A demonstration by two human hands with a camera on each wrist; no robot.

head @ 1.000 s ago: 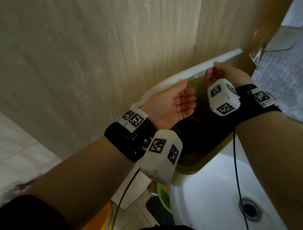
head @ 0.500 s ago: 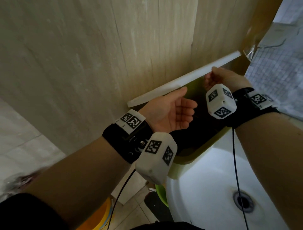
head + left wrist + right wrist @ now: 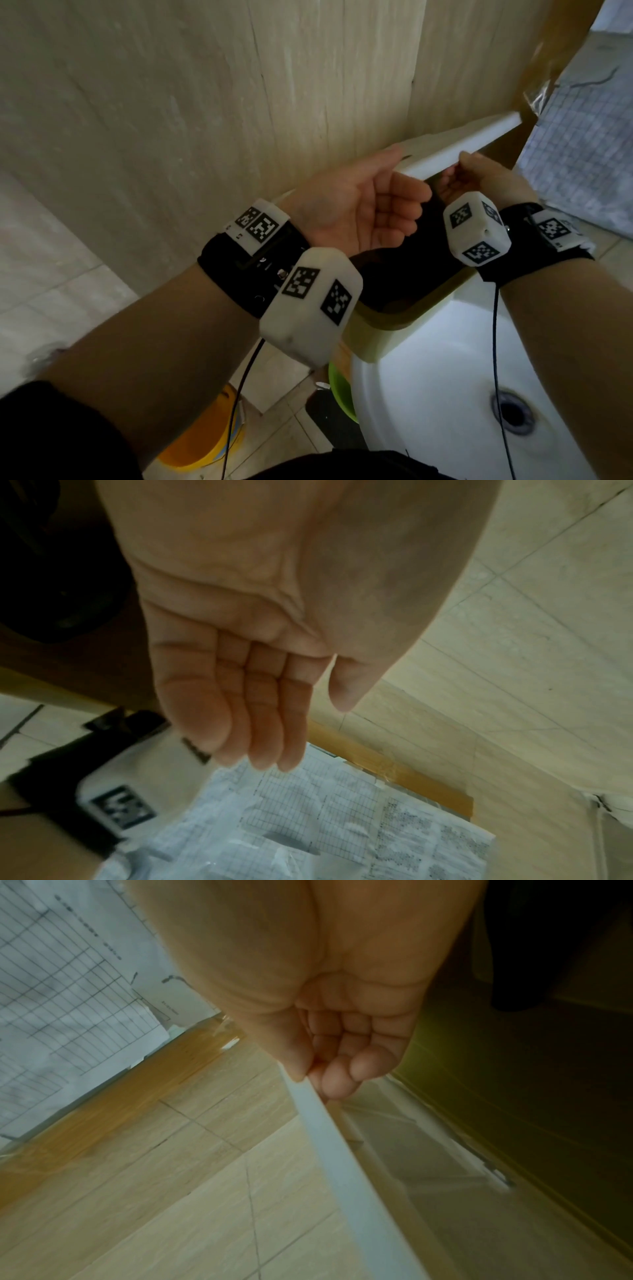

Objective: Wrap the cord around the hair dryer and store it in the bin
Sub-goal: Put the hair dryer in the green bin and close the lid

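A yellow-green bin (image 3: 404,317) sits on the sink's edge against the tiled wall. Its inside is dark; a black mass fills it, and I cannot make out the hair dryer or cord. The white lid (image 3: 479,144) hangs tilted over the bin's far side. My right hand (image 3: 479,174) pinches the lid's (image 3: 329,1123) front edge between thumb and fingers (image 3: 342,1077). My left hand (image 3: 370,209) is palm-up over the bin's left part, fingers relaxed and holding nothing (image 3: 267,696), thumb up against the lid's edge.
Below the bin is a white sink basin (image 3: 428,394) with a drain (image 3: 510,411). An orange bucket (image 3: 205,442) and a green bowl (image 3: 339,387) stand on the floor at the left. A panel covered with gridded paper (image 3: 582,154) is at the right.
The lid has tipped forward from the wall, held by my right hand. My left hand has risen until its thumb meets the lid's edge.
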